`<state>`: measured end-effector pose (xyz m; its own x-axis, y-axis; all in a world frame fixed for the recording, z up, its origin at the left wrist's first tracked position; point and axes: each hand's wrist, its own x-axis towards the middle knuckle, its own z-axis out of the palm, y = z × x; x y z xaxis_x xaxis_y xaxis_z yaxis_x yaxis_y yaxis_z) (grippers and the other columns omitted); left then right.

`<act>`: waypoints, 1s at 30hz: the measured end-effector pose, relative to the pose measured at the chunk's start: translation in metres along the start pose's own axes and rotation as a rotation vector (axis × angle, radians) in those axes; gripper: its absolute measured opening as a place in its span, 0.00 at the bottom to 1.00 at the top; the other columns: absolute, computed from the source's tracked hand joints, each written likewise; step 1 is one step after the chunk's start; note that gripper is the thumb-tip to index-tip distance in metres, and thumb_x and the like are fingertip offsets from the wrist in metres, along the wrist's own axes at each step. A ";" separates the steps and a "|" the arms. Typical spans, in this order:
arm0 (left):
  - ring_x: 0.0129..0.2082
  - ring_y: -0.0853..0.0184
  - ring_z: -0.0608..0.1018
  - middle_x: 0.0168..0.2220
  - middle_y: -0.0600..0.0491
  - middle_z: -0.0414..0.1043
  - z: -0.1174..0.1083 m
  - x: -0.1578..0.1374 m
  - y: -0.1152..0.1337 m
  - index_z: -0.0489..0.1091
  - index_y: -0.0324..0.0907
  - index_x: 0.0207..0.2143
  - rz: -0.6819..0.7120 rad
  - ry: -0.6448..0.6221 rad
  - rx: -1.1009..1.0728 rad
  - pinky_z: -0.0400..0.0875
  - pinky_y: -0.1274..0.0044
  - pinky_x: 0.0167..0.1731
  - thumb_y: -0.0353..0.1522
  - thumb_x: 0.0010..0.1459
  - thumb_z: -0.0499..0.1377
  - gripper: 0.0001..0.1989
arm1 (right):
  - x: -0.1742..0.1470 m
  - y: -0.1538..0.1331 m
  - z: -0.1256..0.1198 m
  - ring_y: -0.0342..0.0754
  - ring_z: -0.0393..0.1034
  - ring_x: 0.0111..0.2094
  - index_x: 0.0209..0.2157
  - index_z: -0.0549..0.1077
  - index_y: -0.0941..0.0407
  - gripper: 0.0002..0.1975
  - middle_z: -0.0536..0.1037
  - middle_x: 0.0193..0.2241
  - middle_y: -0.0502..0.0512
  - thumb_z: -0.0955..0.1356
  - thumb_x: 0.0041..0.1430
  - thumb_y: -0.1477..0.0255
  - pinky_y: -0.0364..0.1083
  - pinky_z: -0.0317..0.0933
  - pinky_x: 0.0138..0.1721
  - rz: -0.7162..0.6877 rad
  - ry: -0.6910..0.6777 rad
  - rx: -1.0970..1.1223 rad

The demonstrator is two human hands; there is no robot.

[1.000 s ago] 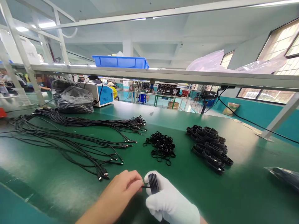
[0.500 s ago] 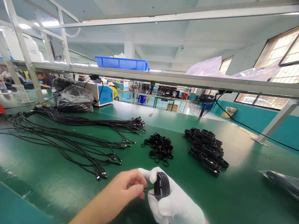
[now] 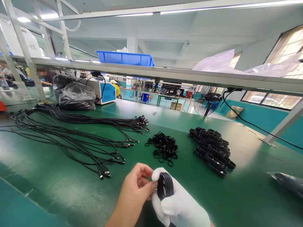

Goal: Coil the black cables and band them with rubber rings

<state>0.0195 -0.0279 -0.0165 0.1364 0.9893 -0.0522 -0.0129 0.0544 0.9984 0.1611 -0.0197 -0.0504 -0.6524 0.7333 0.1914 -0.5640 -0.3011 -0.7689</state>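
My right hand (image 3: 181,201), in a white glove, is wrapped around a black coiled cable (image 3: 168,184) low in the middle of the view. The loops lie side by side in a tight bundle. My bare left hand (image 3: 138,186) is closed at the coil's left side, thumb and fingers pinching at its edge; the fingertips are partly hidden. Beyond my hands lies a heap of small black bands (image 3: 164,143). To the left, long loose black cables (image 3: 78,135) are spread with their metal plugs pointing right. Finished-looking coils (image 3: 213,149) are piled on the right.
The green tabletop (image 3: 78,195) carries all of this. At the back left stand a plastic-wrapped bundle (image 3: 77,96) and a blue-and-white machine (image 3: 106,91). A shelf beam (image 3: 175,72) crosses above, bearing a blue tray (image 3: 125,59). A bagged black item (image 3: 290,184) lies far right.
My left hand has moved right, up against the coil; the dark strand that stretched between its fingers and the coil no longer shows. My right hand keeps its grip. The view has shifted slightly.
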 end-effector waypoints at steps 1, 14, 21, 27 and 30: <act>0.27 0.69 0.68 0.27 0.57 0.66 -0.003 -0.001 0.003 0.66 0.43 0.32 0.035 0.041 0.088 0.62 0.78 0.27 0.32 0.50 0.58 0.05 | 0.000 -0.001 -0.001 0.36 0.57 0.12 0.43 0.61 0.55 0.25 0.71 0.15 0.46 0.71 0.43 0.75 0.34 0.48 0.14 0.020 0.018 -0.001; 0.28 0.71 0.69 0.27 0.58 0.66 -0.032 0.028 0.034 0.72 0.42 0.37 -0.044 -0.341 0.237 0.63 0.79 0.29 0.30 0.48 0.60 0.11 | 0.002 0.005 0.010 0.47 0.70 0.35 0.43 0.69 0.62 0.29 0.74 0.36 0.60 0.63 0.52 0.50 0.45 0.62 0.35 0.226 0.093 0.211; 0.16 0.74 0.66 0.19 0.62 0.63 -0.023 0.031 0.012 0.66 0.37 0.36 -0.105 -0.122 0.104 0.60 0.81 0.18 0.36 0.50 0.58 0.13 | 0.015 0.002 0.018 0.48 0.66 0.39 0.42 0.66 0.56 0.24 0.72 0.35 0.53 0.73 0.39 0.77 0.47 0.60 0.39 0.067 0.444 -0.357; 0.16 0.78 0.60 0.20 0.60 0.63 -0.023 0.012 0.007 0.64 0.38 0.26 -0.150 -0.127 0.083 0.51 0.83 0.17 0.37 0.50 0.57 0.10 | 0.013 0.001 0.019 0.48 0.67 0.38 0.40 0.65 0.57 0.25 0.71 0.37 0.54 0.73 0.37 0.74 0.46 0.60 0.36 0.127 0.358 -0.193; 0.17 0.77 0.57 0.18 0.63 0.57 -0.021 0.007 0.003 0.61 0.40 0.23 -0.157 -0.161 0.039 0.49 0.83 0.18 0.34 0.46 0.60 0.09 | 0.013 0.002 0.017 0.46 0.67 0.36 0.40 0.65 0.58 0.25 0.71 0.35 0.52 0.74 0.37 0.77 0.44 0.59 0.35 0.164 0.325 -0.186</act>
<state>-0.0005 -0.0177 -0.0140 0.2900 0.9345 -0.2064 0.0591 0.1977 0.9785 0.1425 -0.0212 -0.0390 -0.5149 0.8484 -0.1227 -0.3453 -0.3363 -0.8761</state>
